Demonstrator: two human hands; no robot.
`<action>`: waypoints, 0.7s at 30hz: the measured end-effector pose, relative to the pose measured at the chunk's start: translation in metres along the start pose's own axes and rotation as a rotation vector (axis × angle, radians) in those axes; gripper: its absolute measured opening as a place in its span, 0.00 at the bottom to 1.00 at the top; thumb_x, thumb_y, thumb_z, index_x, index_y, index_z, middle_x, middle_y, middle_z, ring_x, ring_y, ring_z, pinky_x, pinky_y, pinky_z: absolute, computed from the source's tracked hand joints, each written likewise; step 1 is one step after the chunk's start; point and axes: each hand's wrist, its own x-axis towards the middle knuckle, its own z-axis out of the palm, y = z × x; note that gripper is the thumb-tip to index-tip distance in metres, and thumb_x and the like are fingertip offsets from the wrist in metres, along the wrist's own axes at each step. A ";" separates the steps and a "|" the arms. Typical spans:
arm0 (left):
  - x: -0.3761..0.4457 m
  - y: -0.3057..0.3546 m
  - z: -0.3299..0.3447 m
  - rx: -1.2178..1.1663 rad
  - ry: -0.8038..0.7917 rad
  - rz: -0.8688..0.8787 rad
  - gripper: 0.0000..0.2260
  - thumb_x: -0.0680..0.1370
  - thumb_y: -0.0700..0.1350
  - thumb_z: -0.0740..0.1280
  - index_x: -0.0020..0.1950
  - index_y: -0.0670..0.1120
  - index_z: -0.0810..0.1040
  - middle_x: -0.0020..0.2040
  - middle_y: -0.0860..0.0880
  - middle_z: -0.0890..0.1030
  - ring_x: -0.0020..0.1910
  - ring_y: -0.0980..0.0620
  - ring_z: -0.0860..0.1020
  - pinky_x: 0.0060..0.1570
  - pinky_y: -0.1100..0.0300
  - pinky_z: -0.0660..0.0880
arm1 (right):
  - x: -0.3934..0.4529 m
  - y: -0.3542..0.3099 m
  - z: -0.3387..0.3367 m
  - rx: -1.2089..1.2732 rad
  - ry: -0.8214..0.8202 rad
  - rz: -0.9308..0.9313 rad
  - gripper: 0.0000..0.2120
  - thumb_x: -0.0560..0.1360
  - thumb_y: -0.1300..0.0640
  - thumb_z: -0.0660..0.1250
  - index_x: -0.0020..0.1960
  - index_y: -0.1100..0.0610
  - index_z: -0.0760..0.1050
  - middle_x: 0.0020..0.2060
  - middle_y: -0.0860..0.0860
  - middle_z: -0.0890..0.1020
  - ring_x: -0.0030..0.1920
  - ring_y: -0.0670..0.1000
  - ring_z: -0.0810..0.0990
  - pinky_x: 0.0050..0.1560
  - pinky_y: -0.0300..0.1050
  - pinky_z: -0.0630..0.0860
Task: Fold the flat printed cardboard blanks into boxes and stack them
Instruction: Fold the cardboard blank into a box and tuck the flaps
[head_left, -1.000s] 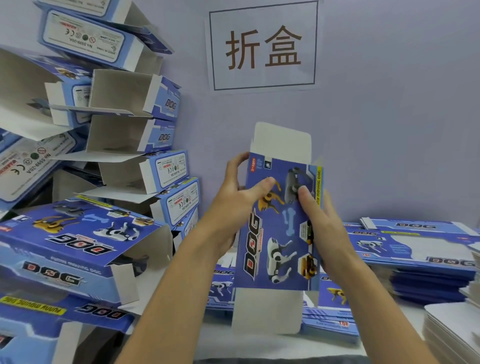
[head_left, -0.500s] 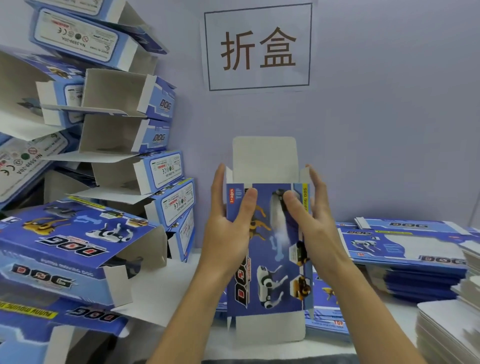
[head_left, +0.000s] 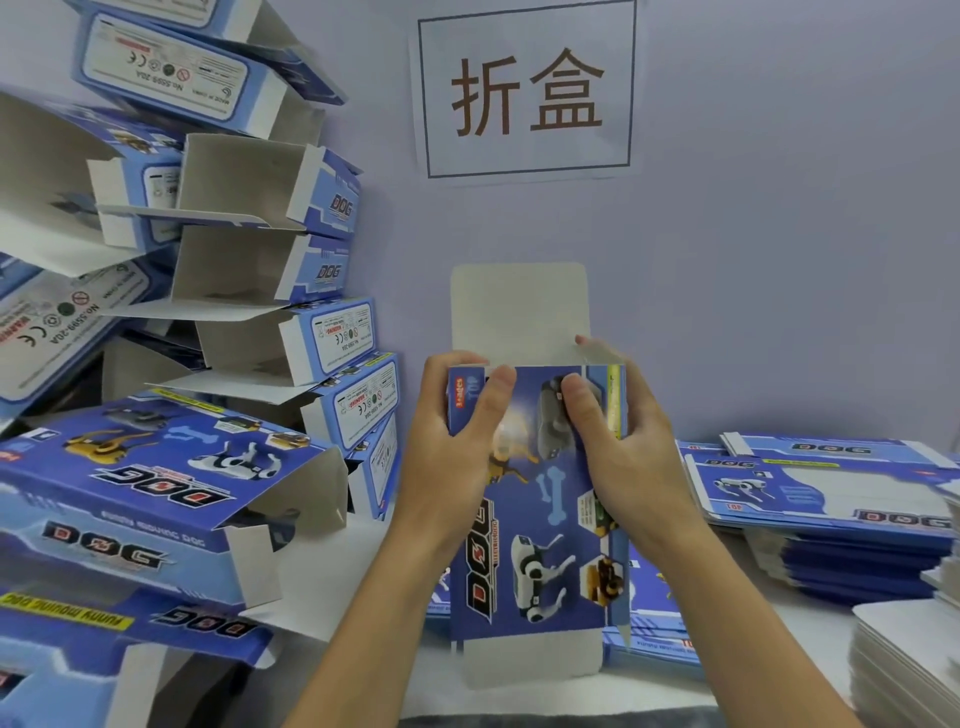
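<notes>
Cardboard blank (head_left: 540, 525): blue printed carton, held upright in front of the wall above the table (head_left: 363, 670), plain white flap raised at top, another white flap at the bottom. Print: robot dogs, a bone, "DOG" in red and black lettering. Left hand (head_left: 451, 447) grip clamped on its left edge, thumb on the face; right hand (head_left: 618, 447) grip clamped on the right edge likewise. Folded boxes (head_left: 291, 322) stacked at left, labels reading "No.5599-20A", "WARNING", "Funny moving DOG". Flat blanks (head_left: 831, 499) piled at right. Wall sign (head_left: 527, 91): "折盒".
</notes>
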 end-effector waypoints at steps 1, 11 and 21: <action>0.000 0.000 -0.001 0.002 0.005 -0.001 0.18 0.73 0.61 0.67 0.52 0.49 0.73 0.43 0.45 0.79 0.34 0.56 0.80 0.32 0.68 0.76 | 0.000 0.000 0.000 -0.006 -0.005 0.003 0.22 0.73 0.41 0.63 0.64 0.46 0.73 0.45 0.40 0.84 0.45 0.39 0.83 0.38 0.29 0.76; 0.009 0.018 -0.006 0.004 0.172 -0.159 0.14 0.82 0.52 0.60 0.40 0.46 0.75 0.47 0.39 0.81 0.49 0.39 0.80 0.51 0.47 0.76 | 0.019 -0.008 -0.002 0.099 -0.193 0.201 0.18 0.84 0.45 0.54 0.64 0.52 0.75 0.46 0.47 0.82 0.53 0.50 0.82 0.47 0.34 0.77; 0.008 0.004 -0.009 -0.001 0.060 -0.134 0.15 0.83 0.45 0.56 0.67 0.61 0.65 0.37 0.63 0.82 0.38 0.61 0.84 0.33 0.67 0.78 | 0.011 -0.011 0.003 0.203 -0.018 0.259 0.16 0.70 0.50 0.59 0.58 0.44 0.70 0.25 0.42 0.73 0.27 0.44 0.75 0.28 0.41 0.73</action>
